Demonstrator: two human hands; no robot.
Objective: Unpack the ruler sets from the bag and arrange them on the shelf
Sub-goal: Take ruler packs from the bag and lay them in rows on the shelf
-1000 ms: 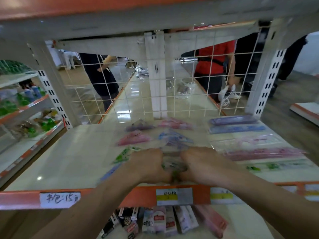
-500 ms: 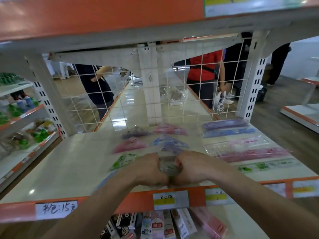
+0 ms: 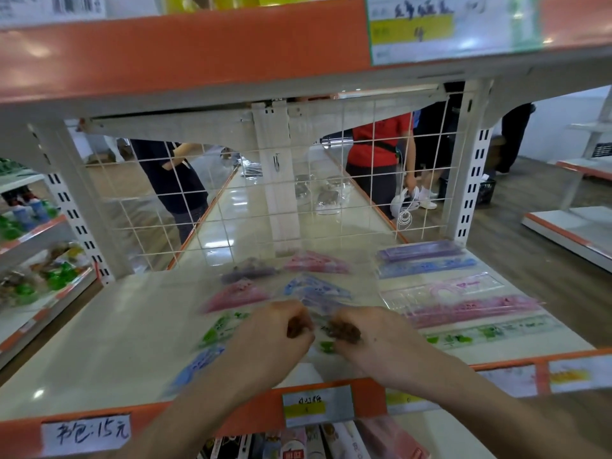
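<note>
At the shelf [image 3: 116, 342] front, left hand [image 3: 278, 339] and right hand [image 3: 371, 342], fingers curled, pinch a clear bag [image 3: 323, 327] between them; contents green, blurred. Packed ruler sets [image 3: 473, 309] lie at right, long axes crosswise.

Both bare forearms are reaching forward and angling inward toward one shared grip. The left hand [image 3: 275, 339] is sitting just left of the grip, with its back facing up and its fingers curling inward. The right hand [image 3: 374, 342] is sitting just right of the grip, in a mirrored pose. Both hands are pinching one clear packet [image 3: 326, 346] between them. The fingertips are looking blurred, and a narrow gap is showing between the two hands.
</note>
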